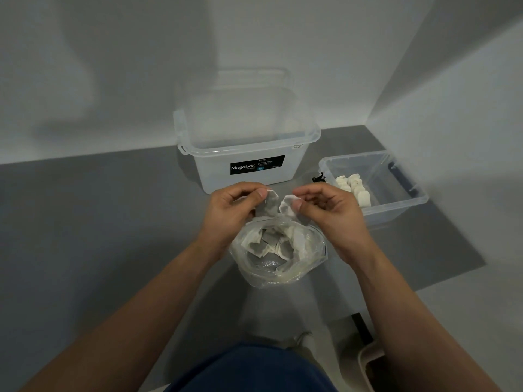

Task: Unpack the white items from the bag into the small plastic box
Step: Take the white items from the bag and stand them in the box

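Note:
A clear plastic bag (278,271) stands open on the grey floor below my hands, with several white sachets (270,243) inside. My left hand (229,210) pinches one white sachet (268,206) by its top just above the bag's mouth. My right hand (329,210) pinches a second white sachet (287,209) beside it. The two sachets hang close together. To the right sits the small clear plastic box (396,206), with several white sachets (353,188) lined up at its left side.
A large translucent Megabox tub (246,154) with its lid on stands behind my hands against the white wall. A small black clip (318,178) lies between the tub and the small box. White walls form a corner at the right. My knee (254,369) is below.

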